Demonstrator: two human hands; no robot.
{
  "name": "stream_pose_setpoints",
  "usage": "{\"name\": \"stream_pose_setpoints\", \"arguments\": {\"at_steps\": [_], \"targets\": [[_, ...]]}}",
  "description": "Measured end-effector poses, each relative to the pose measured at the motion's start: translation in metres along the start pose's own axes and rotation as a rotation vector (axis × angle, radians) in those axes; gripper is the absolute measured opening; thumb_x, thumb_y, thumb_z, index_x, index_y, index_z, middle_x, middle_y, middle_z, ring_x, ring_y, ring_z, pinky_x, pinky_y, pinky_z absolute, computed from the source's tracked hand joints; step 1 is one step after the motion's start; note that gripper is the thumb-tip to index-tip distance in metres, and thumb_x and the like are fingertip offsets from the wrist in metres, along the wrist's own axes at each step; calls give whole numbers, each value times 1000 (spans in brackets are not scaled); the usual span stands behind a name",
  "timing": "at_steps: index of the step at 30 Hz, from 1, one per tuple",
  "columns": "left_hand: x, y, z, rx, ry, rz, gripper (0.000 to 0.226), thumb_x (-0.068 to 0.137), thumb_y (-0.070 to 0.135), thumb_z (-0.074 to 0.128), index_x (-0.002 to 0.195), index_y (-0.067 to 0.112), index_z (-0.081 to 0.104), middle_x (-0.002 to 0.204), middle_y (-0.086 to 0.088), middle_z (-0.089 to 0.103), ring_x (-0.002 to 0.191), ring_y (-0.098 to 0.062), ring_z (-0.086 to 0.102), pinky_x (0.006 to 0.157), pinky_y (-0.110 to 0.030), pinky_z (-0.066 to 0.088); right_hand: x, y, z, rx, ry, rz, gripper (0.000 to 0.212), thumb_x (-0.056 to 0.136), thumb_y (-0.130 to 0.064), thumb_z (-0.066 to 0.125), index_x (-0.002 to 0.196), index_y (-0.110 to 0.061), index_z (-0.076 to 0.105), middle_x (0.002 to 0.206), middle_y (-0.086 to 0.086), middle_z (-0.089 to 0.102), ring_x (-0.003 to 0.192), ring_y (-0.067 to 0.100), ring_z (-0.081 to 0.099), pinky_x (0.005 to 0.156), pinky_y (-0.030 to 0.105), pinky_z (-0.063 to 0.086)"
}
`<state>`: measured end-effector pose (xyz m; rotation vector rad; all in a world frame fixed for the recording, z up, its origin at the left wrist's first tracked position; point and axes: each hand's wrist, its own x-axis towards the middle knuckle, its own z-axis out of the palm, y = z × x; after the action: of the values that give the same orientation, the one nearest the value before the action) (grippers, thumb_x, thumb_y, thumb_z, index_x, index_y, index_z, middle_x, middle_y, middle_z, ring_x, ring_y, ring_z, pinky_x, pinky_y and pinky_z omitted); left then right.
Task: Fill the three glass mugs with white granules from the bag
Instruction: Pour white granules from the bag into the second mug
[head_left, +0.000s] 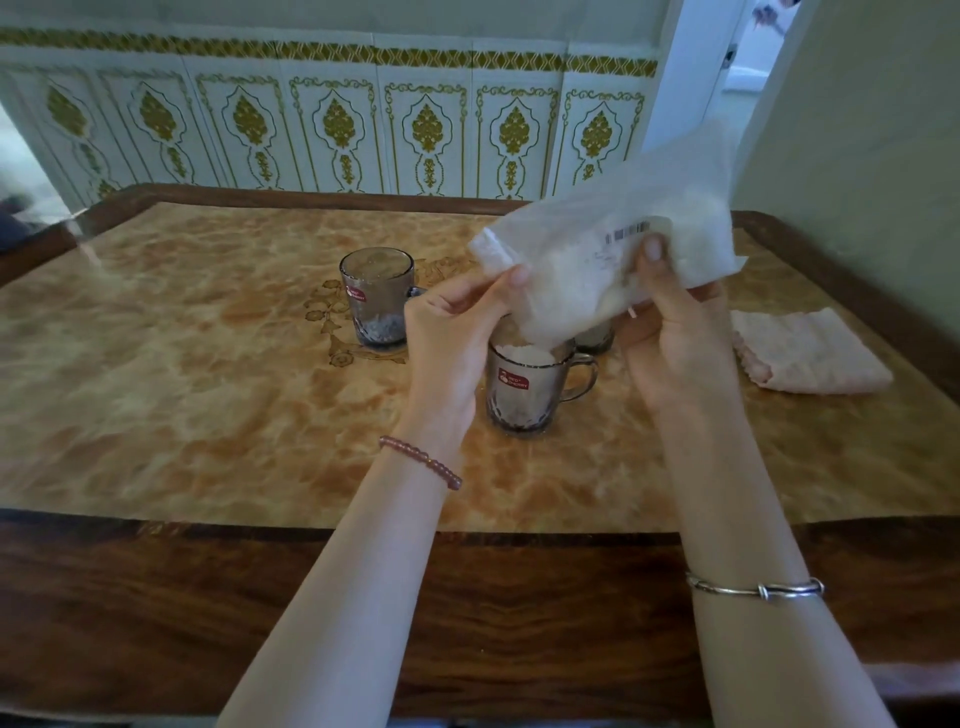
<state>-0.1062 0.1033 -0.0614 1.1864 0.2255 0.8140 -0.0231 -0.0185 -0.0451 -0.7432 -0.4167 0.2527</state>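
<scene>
Tilted above the middle of the marble-patterned, wood-edged table (208, 415): a clear plastic bag of white granules (613, 249), mouth down over the nearest smoked-glass mug with a red label (524, 389). Left grip (457, 332) pinching the bag's lower edge near the mouth; right grip (675, 332) curled round the bag's underside, thumb over the barcode. White granules heaped at that mug's rim. Toward the far edge, a 2nd matching mug (376, 296), nearly empty. A 3rd mug (595, 338) mostly hidden behind the bag. Near the right edge, a folded pink cloth (810, 353).
</scene>
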Motion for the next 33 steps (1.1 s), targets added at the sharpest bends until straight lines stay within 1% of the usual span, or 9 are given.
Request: {"name": "stream_pose_setpoints", "arguments": {"at_steps": [5,8,11,14,20,24,27,31,33], "targets": [[0,-2,-1,25,8,-21,15,80,7,74,92,-2,73,75,1,74,75,-5,69,67,-11,50,0,0,-2,-57,-19,15,33,75,-15,66,107,-15,62,101,-1,72,101,19,68,89,44,56],[-1,-2,0,49,-12,-19,13,79,7,75,89,-1,74,73,4,74,74,-2,68,67,-11,50,-2,0,1,-46,-33,17,35,76,-15,65,111,-13,60,104,1,72,103,20,68,87,41,56],[0,0,-1,13,6,-11,16,79,7,75,91,-3,73,74,2,74,75,-5,69,68,-14,52,-1,-1,-1,5,-15,-14,44,75,-12,67,117,-9,58,105,4,70,102,20,67,82,40,56],[0,0,-1,11,-12,-6,15,79,7,74,91,-2,73,77,-2,74,78,-10,70,72,-18,54,-1,-1,0,44,4,-40,59,75,-11,68,130,-2,51,113,8,67,108,22,65,87,41,54],[-2,-1,2,22,-27,-11,10,79,5,74,89,3,74,76,1,74,76,-6,70,67,-15,52,-2,3,3,47,-54,-17,37,75,-11,65,112,-9,60,104,4,72,106,21,66,98,48,50],[1,2,-2,-19,14,0,8,78,7,75,86,4,74,73,3,74,76,-6,69,69,-14,51,0,1,0,71,-32,-17,38,76,-9,66,114,-10,59,101,3,72,102,19,66,92,44,54],[-1,1,0,-27,5,-4,10,79,5,74,88,1,74,73,2,73,75,-5,69,68,-14,51,0,2,-1,87,-52,-34,29,85,-4,60,113,-10,58,100,1,73,100,17,68,87,40,56],[-5,-3,4,6,-29,8,16,79,2,74,94,-3,73,80,-3,74,76,-8,70,67,-15,52,0,3,2,85,-91,-30,35,77,-10,64,112,-10,60,105,3,71,107,19,65,98,46,50],[-3,-2,3,-14,-18,8,15,79,2,73,93,-2,73,79,-2,74,76,-8,70,67,-15,52,-1,3,1,76,-90,-21,36,76,-11,65,112,-10,60,105,3,71,107,20,65,96,45,51]]}}
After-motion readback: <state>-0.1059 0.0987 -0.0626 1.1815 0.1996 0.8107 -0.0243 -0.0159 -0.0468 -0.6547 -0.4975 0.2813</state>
